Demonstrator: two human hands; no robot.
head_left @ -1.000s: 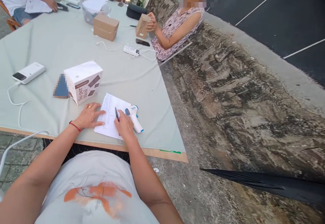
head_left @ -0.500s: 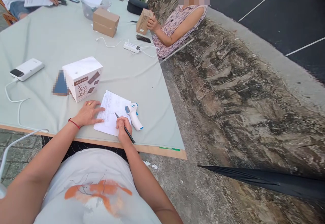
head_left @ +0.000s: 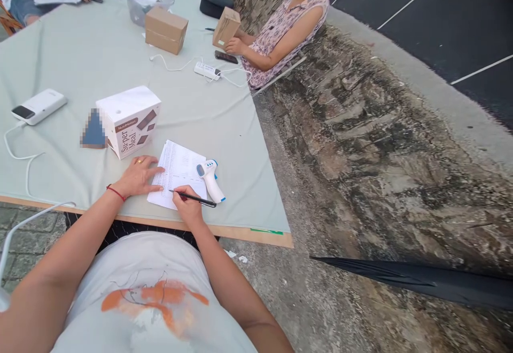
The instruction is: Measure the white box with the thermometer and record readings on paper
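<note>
My left hand (head_left: 138, 178) lies flat with fingers spread, its fingertips on the left edge of a sheaf of white papers (head_left: 184, 163). Rows of writing run down the left side of the top sheet. In my right hand (head_left: 187, 203) is a black pen (head_left: 196, 198), its tip on the lower left part of the sheet. A white and blue infrared thermometer (head_left: 210, 181) rests against the right edge of the papers. Just beyond my left hand stands a white "Super Meal" box (head_left: 130, 120).
A white power bank (head_left: 42, 106) with a cable lies at the left. Farther back are a cardboard box (head_left: 166, 30), a plastic bin (head_left: 138, 14), a power strip (head_left: 207, 70) and a black case (head_left: 216, 4). Across the table (head_left: 224, 128), a person holds a small carton (head_left: 226, 27).
My right hand has shifted left and down on the paper, and the pen now lies flatter, its tip farther left. The person opposite has lowered their hand along the carton.
</note>
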